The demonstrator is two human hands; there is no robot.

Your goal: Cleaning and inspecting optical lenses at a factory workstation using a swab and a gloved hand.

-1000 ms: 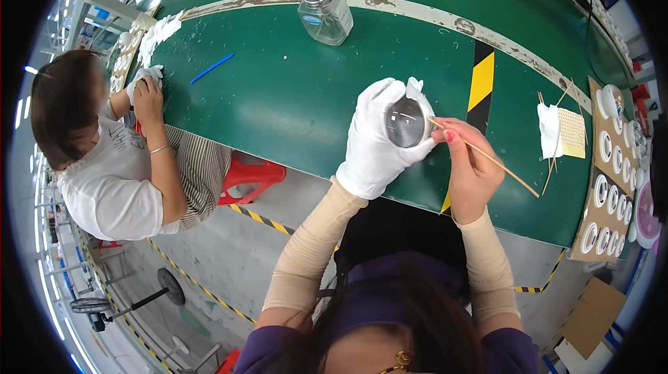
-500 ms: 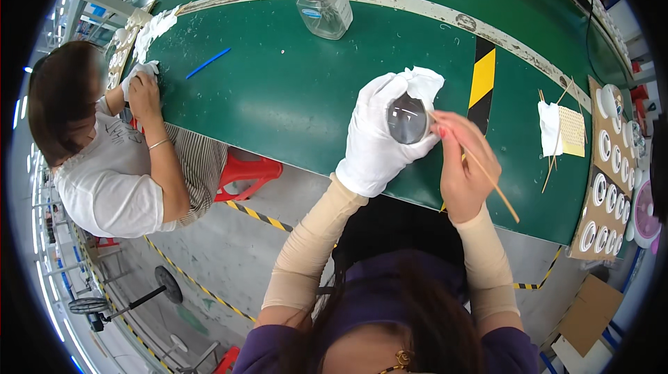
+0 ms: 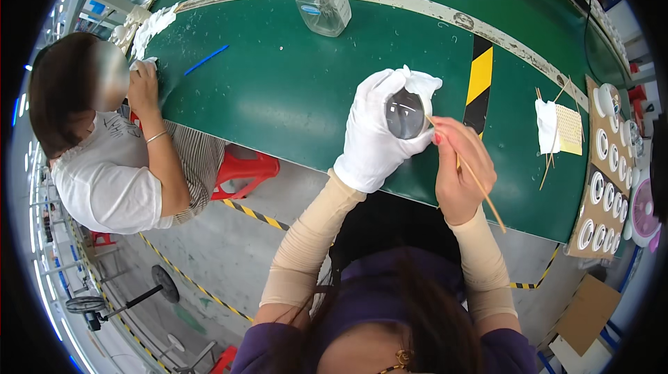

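My left hand [image 3: 370,139], in a white glove, is closed around a round, shiny dark glass lens [image 3: 406,115]. A white cloth [image 3: 424,83] sticks out at the lens's far edge, beside the gloved fingers. Bare, my right hand [image 3: 467,171] pinches a thin wooden stick [image 3: 481,189]. The stick's tip meets or lies very close to the lens's right rim; exact contact is too small to tell. Both hands are above the near edge of the green table [image 3: 264,102].
A glass pump bottle [image 3: 324,6] stands at the back, with a blue stick [image 3: 207,60] to its left. Right are a cloth [image 3: 547,125], a yellow pad [image 3: 570,130], thin sticks and a cardboard tray [image 3: 582,238] of white rings. A co-worker [image 3: 115,172] sits at left.
My right hand and the wooden stick have shifted slightly left, the stick now standing steeper. The left hand keeps its hold on the lens. The co-worker's head has turned and leaned in.
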